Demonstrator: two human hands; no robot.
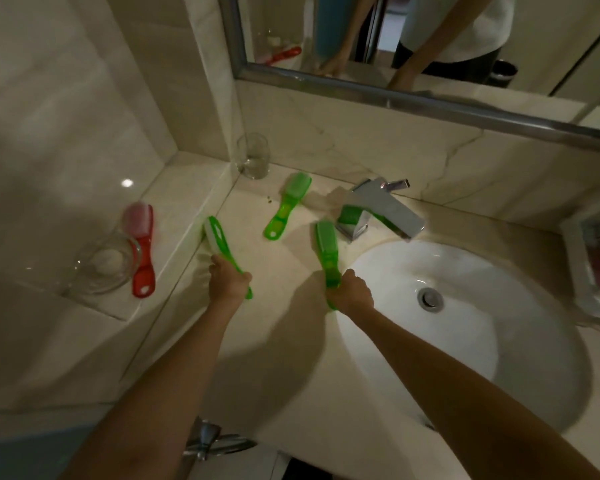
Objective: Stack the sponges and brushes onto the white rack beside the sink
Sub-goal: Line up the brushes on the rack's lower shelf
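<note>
Gripping green brushes [219, 240], left hand [230, 284] and right hand [352, 292] partly hide handles — white rack [577, 265] cropped.

Glass tumbler [253, 155] — chrome tap [383, 211] — mirror [541, 36]

Mirrored, the person wears a white top [465, 26] and dark trousers [471, 65].

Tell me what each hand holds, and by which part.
The left hand grips a green brush by its handle; the right hand grips a second green brush by its handle.
</note>
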